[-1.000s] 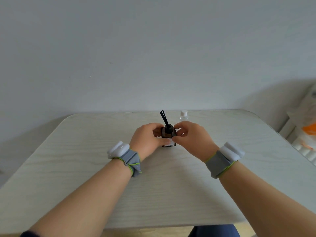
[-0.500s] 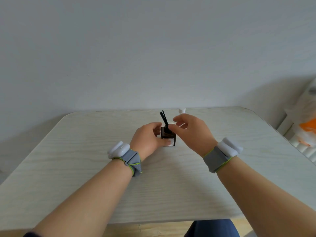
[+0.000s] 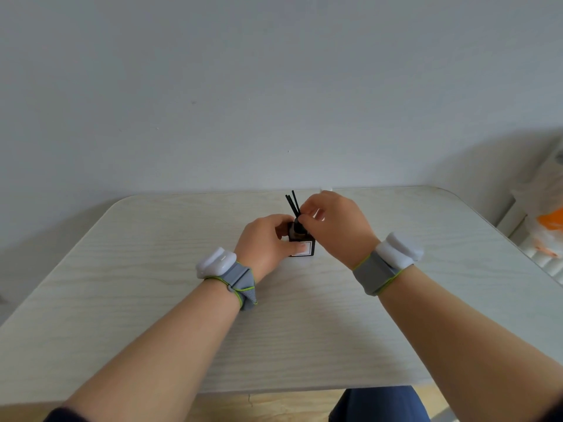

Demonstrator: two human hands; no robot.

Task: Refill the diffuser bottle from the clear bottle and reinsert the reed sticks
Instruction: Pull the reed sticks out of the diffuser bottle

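Observation:
A small dark diffuser bottle (image 3: 300, 243) with a white label stands in the middle of the pale wooden table (image 3: 152, 284). My left hand (image 3: 265, 242) grips the bottle from its left side, thumb on the label. Black reed sticks (image 3: 292, 204) rise from the bottle's neck, leaning left. My right hand (image 3: 332, 225) pinches the sticks just above the neck with thumb and forefinger. Behind my right hand only the white cap of the clear bottle (image 3: 327, 190) shows; its body is hidden.
A plain wall runs behind the table's far edge. At the right, beyond the table's edge, lies a white bag with an orange patch (image 3: 548, 226). Both wrists carry grey bands with white sensor units.
My right hand has lifted from the bottle's side to the reed sticks and closed its fingers on them. The left hand has kept its grip on the bottle.

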